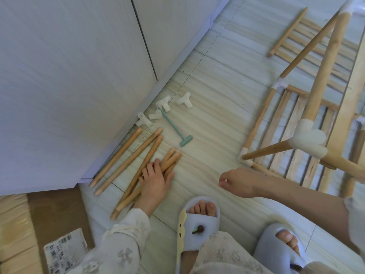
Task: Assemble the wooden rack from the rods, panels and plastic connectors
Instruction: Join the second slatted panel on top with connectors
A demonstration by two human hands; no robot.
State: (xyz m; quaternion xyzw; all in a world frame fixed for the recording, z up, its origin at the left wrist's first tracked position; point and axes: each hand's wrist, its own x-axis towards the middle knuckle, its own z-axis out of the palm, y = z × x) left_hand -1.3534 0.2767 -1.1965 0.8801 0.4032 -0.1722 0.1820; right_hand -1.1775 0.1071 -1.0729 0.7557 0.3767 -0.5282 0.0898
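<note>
Loose wooden rods [126, 167] lie on the floor at near left; white plastic connectors [164, 108] lie just beyond; the half-built rack [308, 123] stands right.

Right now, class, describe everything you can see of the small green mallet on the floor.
The green mallet looks like pale teal plastic: a thin straight handle ending in a short crossways head. It lies flat on the light tiled floor, head toward the person, its handle tip lying against the white plastic connectors. Neither hand touches it; the loose wooden rods lie just beside it.
</note>
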